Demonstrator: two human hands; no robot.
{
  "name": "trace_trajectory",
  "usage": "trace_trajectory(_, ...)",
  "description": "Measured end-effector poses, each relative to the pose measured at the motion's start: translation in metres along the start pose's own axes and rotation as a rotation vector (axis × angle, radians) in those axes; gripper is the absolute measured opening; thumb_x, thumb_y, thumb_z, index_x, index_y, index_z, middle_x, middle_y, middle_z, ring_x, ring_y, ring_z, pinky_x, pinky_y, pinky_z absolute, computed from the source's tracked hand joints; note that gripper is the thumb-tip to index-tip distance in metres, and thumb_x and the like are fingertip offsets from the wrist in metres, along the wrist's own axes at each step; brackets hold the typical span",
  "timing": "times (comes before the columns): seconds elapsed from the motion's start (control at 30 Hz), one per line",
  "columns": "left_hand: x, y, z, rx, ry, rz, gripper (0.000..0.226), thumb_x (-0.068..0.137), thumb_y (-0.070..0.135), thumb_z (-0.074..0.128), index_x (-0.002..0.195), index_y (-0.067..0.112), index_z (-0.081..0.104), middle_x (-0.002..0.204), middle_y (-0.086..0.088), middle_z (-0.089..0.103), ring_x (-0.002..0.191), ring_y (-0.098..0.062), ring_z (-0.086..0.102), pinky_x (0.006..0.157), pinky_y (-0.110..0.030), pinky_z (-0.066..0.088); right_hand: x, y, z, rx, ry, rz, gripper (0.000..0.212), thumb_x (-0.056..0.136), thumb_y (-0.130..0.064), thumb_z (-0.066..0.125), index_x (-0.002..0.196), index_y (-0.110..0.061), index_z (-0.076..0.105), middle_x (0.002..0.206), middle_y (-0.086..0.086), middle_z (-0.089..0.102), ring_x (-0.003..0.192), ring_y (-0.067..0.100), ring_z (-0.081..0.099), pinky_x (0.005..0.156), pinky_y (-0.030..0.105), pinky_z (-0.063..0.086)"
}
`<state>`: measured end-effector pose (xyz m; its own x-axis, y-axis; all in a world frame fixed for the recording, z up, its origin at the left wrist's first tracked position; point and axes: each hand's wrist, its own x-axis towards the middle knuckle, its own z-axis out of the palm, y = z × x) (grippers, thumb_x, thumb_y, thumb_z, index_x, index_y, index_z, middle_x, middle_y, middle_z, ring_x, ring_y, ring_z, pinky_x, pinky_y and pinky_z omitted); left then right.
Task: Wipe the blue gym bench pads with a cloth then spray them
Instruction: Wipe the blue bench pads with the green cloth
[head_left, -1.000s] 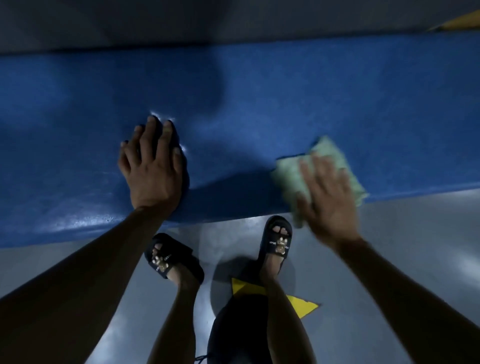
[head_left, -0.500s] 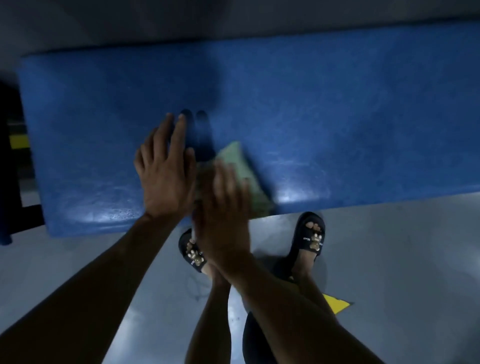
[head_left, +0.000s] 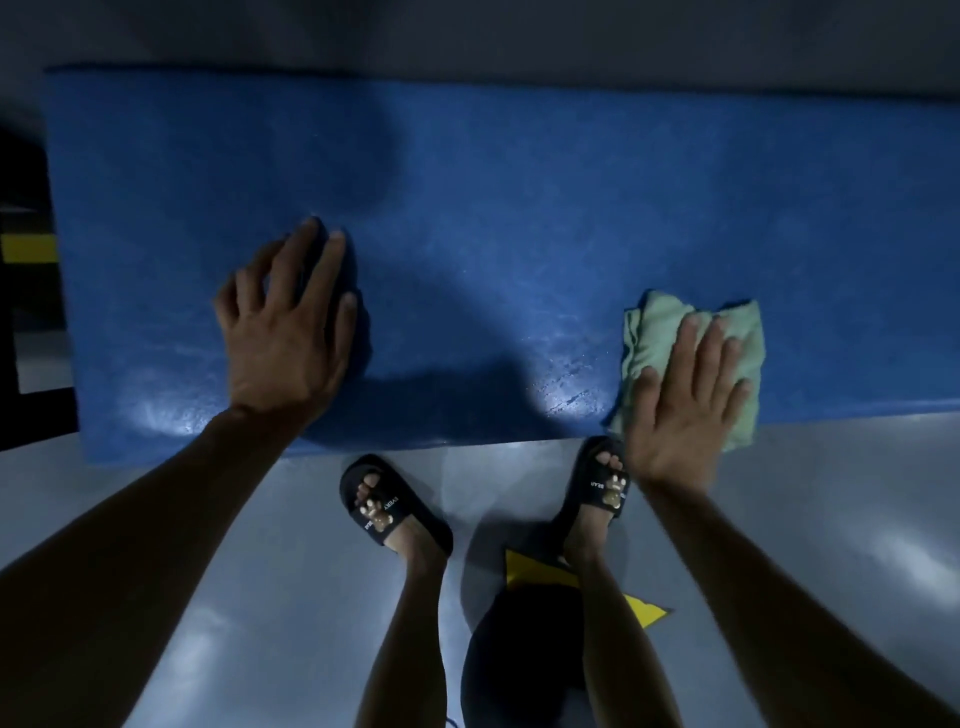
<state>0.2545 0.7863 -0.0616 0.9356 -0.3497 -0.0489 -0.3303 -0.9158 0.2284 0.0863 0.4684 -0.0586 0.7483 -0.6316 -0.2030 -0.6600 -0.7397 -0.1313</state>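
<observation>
Both hands flat on the bench pad, right one on the cloth.

The right hand (head_left: 683, 400) lies palm down with fingers straight and slightly spread, pressing a crumpled pale green cloth (head_left: 727, 338) at the near edge of the long blue vinyl bench pad (head_left: 519, 208); the heel of the hand and the cloth's lower corner overhang that edge. The right forearm runs back toward the lower right. The left hand (head_left: 288, 332) rests palm down, fingers extended and holding nothing, near the pad's left end, well apart from the cloth; its forearm is extended straight. A wet sheen shows on the pad beside the cloth. Below, two feet in black slide sandals (head_left: 387, 506) stand on grey floor (head_left: 831, 519), by a yellow floor marking (head_left: 540, 574).
</observation>
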Motion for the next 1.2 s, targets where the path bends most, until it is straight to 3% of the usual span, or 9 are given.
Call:
trace_trajectory(0.13, 0.002, -0.001, 0.004, 0.056, 0.059, -0.011, 0.053, 0.104, 0.044, 0.037, 0.154, 0.027, 0.036, 0.16, -0.001, 0.038, 0.134, -0.033, 0.038, 0.103, -0.048, 0.029, -0.045, -0.106, 0.031, 0.023, 0.039, 0.126, 0.068, 0.103, -0.042, 0.021, 0.161, -0.009, 0.013, 0.168, 0.019, 0.011, 0.156, 0.04, 0.006, 0.122, 0.063, 0.013)
trace_trajectory(0.3, 0.001, -0.003, 0.005, 0.058, 0.066, -0.034, 0.051, 0.105, 0.045, 0.038, 0.153, 0.029, 0.039, 0.16, 0.002, 0.039, 0.13, -0.029, 0.038, 0.102, -0.047, 0.031, -0.125, -0.187, 0.05, 0.128, -0.1, -0.551, 0.063, 0.101, -0.034, 0.047, 0.158, -0.011, 0.031, 0.168, 0.013, 0.018, 0.157, 0.031, 0.011, 0.125, 0.057, 0.015)
trace_trajectory(0.43, 0.002, -0.002, 0.004, 0.046, 0.05, -0.024, 0.052, 0.104, 0.045, 0.038, 0.153, 0.028, 0.04, 0.16, 0.001, 0.038, 0.128, -0.027, 0.032, 0.101, -0.047, 0.03, -0.074, -0.105, 0.031, -0.088, -0.161, -0.95, 0.063, 0.101, -0.028, 0.046, 0.16, -0.024, 0.026, 0.168, 0.002, 0.024, 0.157, 0.023, 0.014, 0.125, 0.052, 0.017)
trace_trajectory(0.57, 0.0, -0.004, 0.006, 0.016, 0.044, -0.028, 0.052, 0.104, 0.044, 0.037, 0.154, 0.027, 0.038, 0.161, 0.001, 0.036, 0.132, -0.028, 0.029, 0.103, -0.047, 0.028, -0.02, -0.007, 0.001, -0.118, -0.122, -0.487, 0.068, 0.1, -0.037, 0.032, 0.163, -0.026, 0.007, 0.17, 0.006, 0.015, 0.158, 0.025, 0.004, 0.125, 0.057, 0.01)
trace_trajectory(0.7, 0.001, -0.003, 0.007, 0.006, 0.061, -0.028, 0.052, 0.105, 0.045, 0.036, 0.154, 0.027, 0.039, 0.161, 0.001, 0.036, 0.134, -0.027, 0.029, 0.103, -0.048, 0.029, -0.021, -0.046, 0.012, 0.005, 0.031, 0.093, 0.068, 0.101, -0.042, 0.018, 0.162, -0.011, 0.012, 0.17, 0.012, 0.008, 0.158, 0.032, 0.002, 0.123, 0.062, 0.008)
trace_trajectory(0.77, -0.001, -0.004, 0.008, 0.011, 0.076, -0.023, 0.051, 0.105, 0.045, 0.035, 0.153, 0.027, 0.04, 0.161, 0.001, 0.037, 0.134, -0.027, 0.031, 0.103, -0.047, 0.029, -0.042, -0.109, 0.027, -0.029, 0.062, 0.068, 0.068, 0.102, -0.039, 0.018, 0.161, -0.005, 0.015, 0.168, 0.019, 0.012, 0.156, 0.04, 0.008, 0.121, 0.065, 0.013)
trace_trajectory(0.87, 0.0, -0.005, 0.008, 0.011, 0.075, -0.016, 0.051, 0.106, 0.046, 0.035, 0.153, 0.027, 0.041, 0.161, 0.002, 0.037, 0.134, -0.026, 0.031, 0.103, -0.047, 0.028, -0.085, -0.18, 0.039, 0.019, -0.073, -0.444, 0.063, 0.103, -0.037, 0.034, 0.16, -0.01, 0.025, 0.169, 0.014, 0.015, 0.157, 0.035, 0.009, 0.125, 0.058, 0.009)
trace_trajectory(1.0, -0.001, -0.007, 0.01, 0.005, 0.086, -0.021, 0.051, 0.106, 0.046, 0.035, 0.153, 0.028, 0.04, 0.161, 0.004, 0.037, 0.135, -0.024, 0.031, 0.104, -0.046, 0.028, -0.039, -0.142, 0.022, -0.084, -0.176, -0.946, 0.06, 0.104, -0.046, 0.031, 0.159, -0.022, 0.028, 0.169, 0.003, 0.019, 0.157, 0.023, 0.014, 0.126, 0.049, 0.012)
trace_trajectory(1.2, 0.0, -0.007, 0.009, 0.012, 0.047, -0.027, 0.053, 0.105, 0.045, 0.033, 0.155, 0.028, 0.035, 0.163, 0.003, 0.033, 0.138, -0.025, 0.028, 0.105, -0.047, 0.027, 0.057, -0.064, -0.01, -0.028, -0.021, -0.165, 0.068, 0.102, -0.05, 0.015, 0.163, -0.021, 0.007, 0.171, 0.007, 0.006, 0.158, 0.027, 0.001, 0.126, 0.056, 0.007)
